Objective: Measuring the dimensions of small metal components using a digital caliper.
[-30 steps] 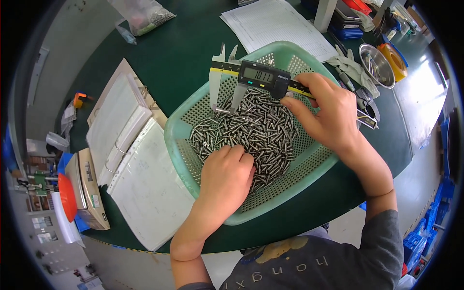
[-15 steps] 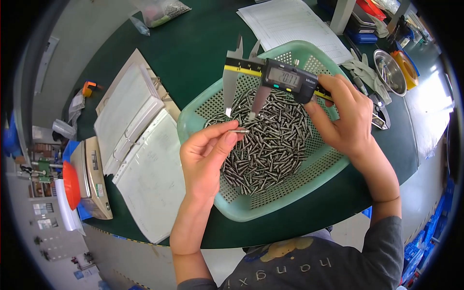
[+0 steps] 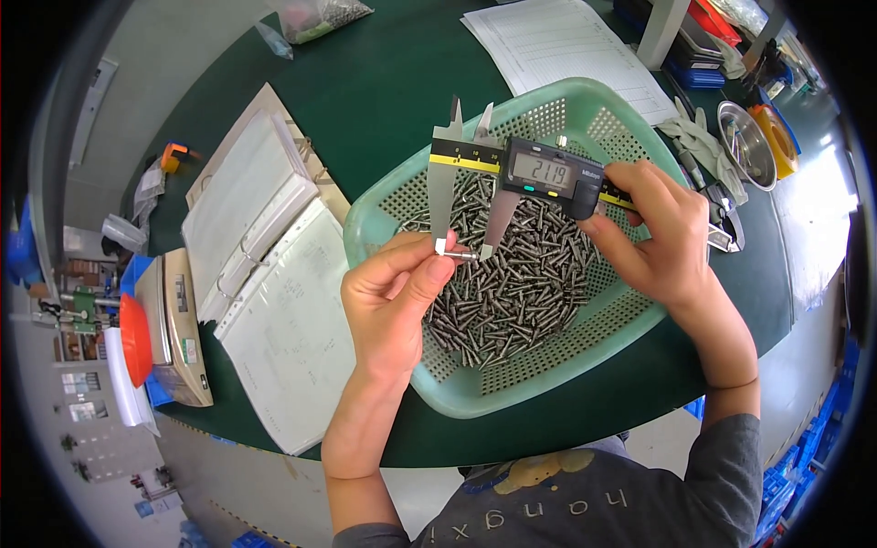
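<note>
My left hand [image 3: 391,297] pinches a small metal pin [image 3: 462,256] between thumb and forefinger. The pin lies roughly level between the jaw tips of a digital caliper [image 3: 546,172]. One jaw tip is at my left fingertips and the other is close to the pin's free end; I cannot tell whether it touches. With fingers and thumb round the caliper's right end, my right hand [image 3: 656,228] holds it, its display facing up. Beneath both hands, a pale green perforated plastic basket [image 3: 512,395] contains a heap of similar metal pins [image 3: 521,292].
An open ring binder [image 3: 283,338] lies left of the basket, beside a beige scale [image 3: 180,329] with an orange-red tray [image 3: 135,340]. Printed sheets [image 3: 566,46] lie behind. To the right are gloves [image 3: 699,146] and a metal bowl [image 3: 747,146]. A bag of small parts [image 3: 324,16] sits far left.
The caliper has come down and nearer, bringing its jaw tips to either side of the pin. Its jaws are slightly wider apart and the display reading has changed. My left hand keeps its pinch.
</note>
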`<state>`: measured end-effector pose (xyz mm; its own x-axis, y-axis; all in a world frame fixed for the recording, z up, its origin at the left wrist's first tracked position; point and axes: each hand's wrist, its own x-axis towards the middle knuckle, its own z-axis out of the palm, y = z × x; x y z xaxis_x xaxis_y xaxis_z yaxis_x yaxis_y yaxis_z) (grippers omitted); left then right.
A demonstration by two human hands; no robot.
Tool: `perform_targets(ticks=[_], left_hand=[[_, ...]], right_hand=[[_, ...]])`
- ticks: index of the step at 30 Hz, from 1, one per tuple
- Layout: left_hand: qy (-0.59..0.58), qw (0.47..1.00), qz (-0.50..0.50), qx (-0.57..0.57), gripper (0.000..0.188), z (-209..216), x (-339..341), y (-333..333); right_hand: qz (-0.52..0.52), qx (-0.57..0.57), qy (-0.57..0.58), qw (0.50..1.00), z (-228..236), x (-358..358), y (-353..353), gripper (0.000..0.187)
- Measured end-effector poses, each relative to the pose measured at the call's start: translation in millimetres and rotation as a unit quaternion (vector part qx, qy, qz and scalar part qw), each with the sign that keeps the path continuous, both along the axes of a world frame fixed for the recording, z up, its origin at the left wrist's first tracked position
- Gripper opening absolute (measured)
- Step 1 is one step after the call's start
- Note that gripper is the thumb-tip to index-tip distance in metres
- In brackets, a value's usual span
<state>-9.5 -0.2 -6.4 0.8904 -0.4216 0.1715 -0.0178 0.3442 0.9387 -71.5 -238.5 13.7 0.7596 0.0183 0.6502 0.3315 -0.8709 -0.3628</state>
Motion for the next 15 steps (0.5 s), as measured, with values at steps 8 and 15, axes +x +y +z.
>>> perform_targets(ticks=[8, 15], left_hand=[[-0.025, 0.999, -0.023, -0.009, 0.02, -4.1, 1.8, 3.2], [-0.019, 1.0, -0.015, -0.015, 0.02, -0.6, -0.8, -1.1]], right_hand=[[-0.001, -0.003, -0.001, 1.0, 2.2, -0.4, 1.0, 0.031], [-0.004, -0.004, 0.007, 1.0, 2.2, -1.6, -0.5, 0.031]])
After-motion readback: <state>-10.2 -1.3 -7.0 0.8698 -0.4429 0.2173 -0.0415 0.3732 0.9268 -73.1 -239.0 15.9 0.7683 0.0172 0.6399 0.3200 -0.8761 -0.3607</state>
